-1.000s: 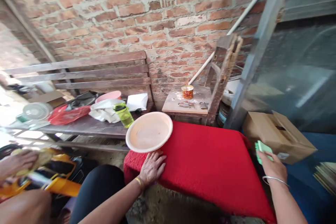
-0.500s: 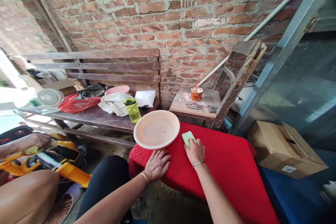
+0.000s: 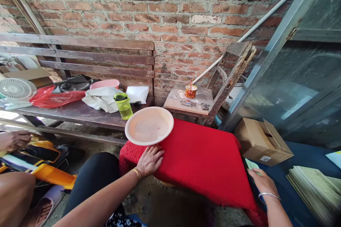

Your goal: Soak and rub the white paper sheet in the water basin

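My left hand [image 3: 149,160] lies flat on the red cloth [image 3: 202,156], fingers spread, its fingertips at the near rim of a pale pink basin [image 3: 149,126]. The basin holds what looks like clear water with a few tiny specks. My right hand [image 3: 263,181] is at the cloth's right edge, over a dark blue surface [image 3: 290,198]. Between its thumb and fingers is a pale green flat piece [image 3: 251,164], partly covered by the hand; I cannot tell its exact kind. Close by are a cardboard box [image 3: 259,142] and a stack of pale green sheets [image 3: 314,191].
A wooden bench [image 3: 66,111] at left carries a green bottle [image 3: 124,106], a white cloth [image 3: 99,98], a red plastic bag [image 3: 57,96] and a fan [image 3: 17,88]. Padlocks [image 3: 188,103] and a tin with sticks [image 3: 190,92] stand on a wooden chair. Another person's hand [image 3: 14,141] is at far left.
My right hand has moved right, off the middle of the red cloth to beyond its edge, with the pale green piece in it. My left hand stays by the basin. The view has turned right.
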{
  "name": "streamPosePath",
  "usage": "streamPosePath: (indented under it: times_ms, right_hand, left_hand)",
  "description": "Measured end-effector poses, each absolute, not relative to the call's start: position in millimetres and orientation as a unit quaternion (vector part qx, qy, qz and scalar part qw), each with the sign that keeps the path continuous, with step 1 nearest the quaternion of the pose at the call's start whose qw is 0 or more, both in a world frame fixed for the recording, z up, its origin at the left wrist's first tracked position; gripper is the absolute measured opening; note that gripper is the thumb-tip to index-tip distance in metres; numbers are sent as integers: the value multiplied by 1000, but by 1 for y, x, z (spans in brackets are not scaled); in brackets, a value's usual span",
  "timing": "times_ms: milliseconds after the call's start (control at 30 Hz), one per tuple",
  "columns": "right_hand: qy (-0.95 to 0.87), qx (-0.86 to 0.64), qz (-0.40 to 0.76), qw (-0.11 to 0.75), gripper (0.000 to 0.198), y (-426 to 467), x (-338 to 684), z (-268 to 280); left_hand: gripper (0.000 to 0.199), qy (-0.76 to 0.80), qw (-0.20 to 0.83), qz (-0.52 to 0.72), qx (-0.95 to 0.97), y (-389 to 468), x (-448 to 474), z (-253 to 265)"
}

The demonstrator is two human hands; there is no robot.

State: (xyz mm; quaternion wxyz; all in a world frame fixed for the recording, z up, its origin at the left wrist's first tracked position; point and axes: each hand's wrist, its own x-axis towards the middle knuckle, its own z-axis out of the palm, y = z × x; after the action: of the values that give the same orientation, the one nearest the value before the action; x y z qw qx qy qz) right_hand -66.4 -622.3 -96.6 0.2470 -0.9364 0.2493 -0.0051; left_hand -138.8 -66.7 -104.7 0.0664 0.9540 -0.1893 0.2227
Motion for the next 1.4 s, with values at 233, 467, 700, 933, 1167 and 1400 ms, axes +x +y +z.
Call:
streamPosePath:
  times_ms: [233,467,700,933,1167,1400]
  right_hand:
    - [213,-926,-141,278,69,-568,-84,-82]
    - [-134,-969,-154,142,31,-453,-104,-80]
    - [64,-990,-88,92,42,-533,-115,-80]
    - [313,-939,6,141,64,-605,-117,-81]
    - [57,-967,-170,184,48,-499,-66,-60]
    - [-245,-957,-83,132,29,-345,-49,-53]
  left_hand:
    - [29,-190,64,230,952,-64,-137,-109]
    - [29,-205,54,245,946,-61,-135,-110]
    - [29,-204,55,244,946,-61,-134,-111]
    - [29,-203,54,239,948,-61,-135,-110]
    - [30,-200,53,236,949,-62,-136,-109]
    - [31,-204,49,226,951,-62,-138,-104]
